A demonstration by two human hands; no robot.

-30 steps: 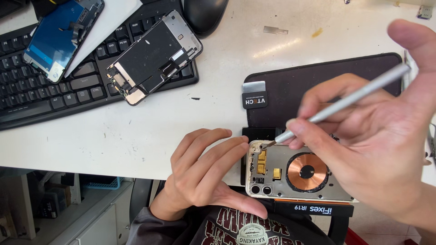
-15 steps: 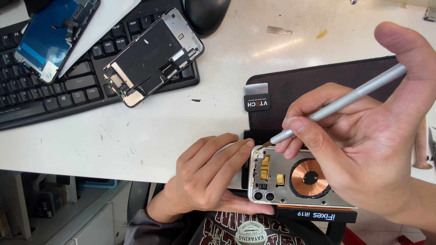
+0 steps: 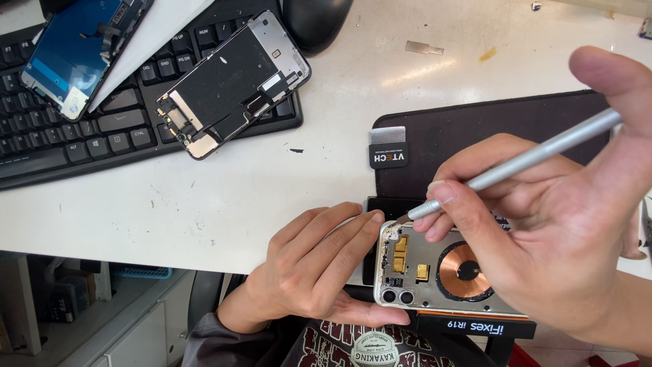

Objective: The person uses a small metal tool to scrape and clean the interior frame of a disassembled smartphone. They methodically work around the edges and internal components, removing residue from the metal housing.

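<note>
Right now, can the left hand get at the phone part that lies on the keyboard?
Probably yes. The left hand only steadies the opened phone housing, and bare white desk lies between it and the screen assembly on the keyboard. Letting go would leave the housing unsteadied.

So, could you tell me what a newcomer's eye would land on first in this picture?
Probably the opened phone housing at the desk's near edge, its copper coil exposed. The left hand steadies it while the right hand holds a slim grey tool tip-down at its top corner. A detached screen assembly lies on the black keyboard.
</note>
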